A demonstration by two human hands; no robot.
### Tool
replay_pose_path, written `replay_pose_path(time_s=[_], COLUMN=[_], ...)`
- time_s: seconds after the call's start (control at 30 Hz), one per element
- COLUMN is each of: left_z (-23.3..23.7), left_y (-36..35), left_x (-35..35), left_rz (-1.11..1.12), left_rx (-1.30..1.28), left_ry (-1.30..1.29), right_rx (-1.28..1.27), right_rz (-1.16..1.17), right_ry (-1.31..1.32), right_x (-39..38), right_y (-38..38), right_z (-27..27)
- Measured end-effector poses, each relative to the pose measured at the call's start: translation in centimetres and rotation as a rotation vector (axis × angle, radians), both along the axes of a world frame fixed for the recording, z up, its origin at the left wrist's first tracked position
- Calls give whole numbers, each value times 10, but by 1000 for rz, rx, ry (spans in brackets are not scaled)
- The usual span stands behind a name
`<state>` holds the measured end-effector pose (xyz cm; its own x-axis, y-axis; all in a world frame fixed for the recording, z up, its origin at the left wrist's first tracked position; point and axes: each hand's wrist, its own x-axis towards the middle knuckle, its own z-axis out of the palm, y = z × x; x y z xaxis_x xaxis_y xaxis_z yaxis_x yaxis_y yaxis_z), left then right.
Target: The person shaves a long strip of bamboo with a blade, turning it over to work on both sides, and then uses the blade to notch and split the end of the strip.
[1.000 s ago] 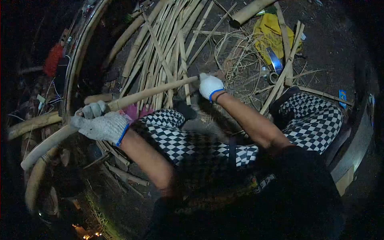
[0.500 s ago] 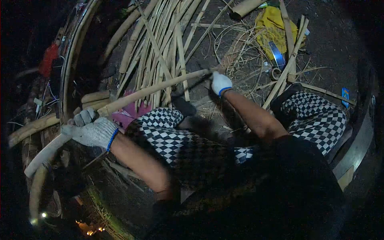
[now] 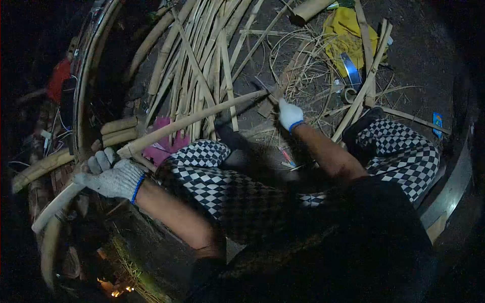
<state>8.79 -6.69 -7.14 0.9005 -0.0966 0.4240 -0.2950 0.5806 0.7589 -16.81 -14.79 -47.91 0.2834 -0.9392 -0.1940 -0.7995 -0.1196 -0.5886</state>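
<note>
My left hand (image 3: 112, 177), in a white knit glove with a blue cuff, is closed round a long pale bamboo strip (image 3: 197, 117). One end of the strip juts out to the lower left past my fist; the other slants up to the right, to my right hand. My right hand (image 3: 290, 115), gloved the same way, is closed on a knife (image 3: 265, 87) whose thin dark blade lies at the strip's far tip. The knife's handle is hidden in my fist. The strip crosses above my checkered trousers (image 3: 202, 151).
Many split bamboo strips (image 3: 202, 55) lie in a pile ahead. Tangled shavings (image 3: 303, 70), a yellow cloth (image 3: 348, 35), a roll of tape (image 3: 348, 94) and a shiny metal blade (image 3: 350, 70) are at the upper right. A small fire (image 3: 115, 289) glows at lower left.
My right hand has moved slightly right and down, and the knife blade has swung upward at the strip's tip. My left hand and the strip have lowered a little.
</note>
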Motion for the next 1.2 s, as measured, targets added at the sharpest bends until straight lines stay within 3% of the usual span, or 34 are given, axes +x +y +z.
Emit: replay_pose_path(time_s=[0.07, 0.23, 0.3, 0.33, 0.37, 0.4, 0.47, 0.53, 0.57, 0.63, 0.8, 0.97, 1.03, 1.1, 1.2], left_z=[0, -2, -6, -7, -10, -11, -15, -14, -16, -18, -21, -19, -18, -16, -16], left_y=[8, 32, 39, 41, 42, 43, 46, 43, 44, 45, 46, 44, 42, 42, 37], left_x=[7, 33, 47, 56, 65, 69, 77, 72, 78, 91, 92, 88, 87, 82, 79], left_rz=[-24, -578, -698, -822, -821, -853, -883, -668, -666, -954, -874, -881, -955, -964, -1013], left_rx=[31, -29, -61, -92, -91, -81, -68, 17, 18, -77, -82, -75, -71, -76, -113], left_ry=[-5, 13, 22, 26, 29, 43, 60, 75, 77, 47, 25, 36, -12, -34, -12], right_rx=[88, 153, 129, 261, 393, 788, 858, 905, 907, 920, 1111, 1257, 1168, 1096, 1169], right_rz=[-49, -98, -121, -181, -239, -432, -477, -547, -546, -467, -573, -347, -329, -529, -313], right_ry=[41, 103, 7, -193, -392, -828, -864, -927, -925, -850, -997, -1060, -990, -959, -991], right_x=[-8, -13, -22, -28, -33, -34, -35, -35, -34, -31, -19, -10, -3, 6, 8], right_y=[-3, -25, -26, -27, -28, -23, -18, -9, -6, -3, 1, 2, -1, -2, -2], right_z=[-23, -47, -37, -34, -32, -26, -25, -13, -11, -17, 0, 44, 26, 22, 38])
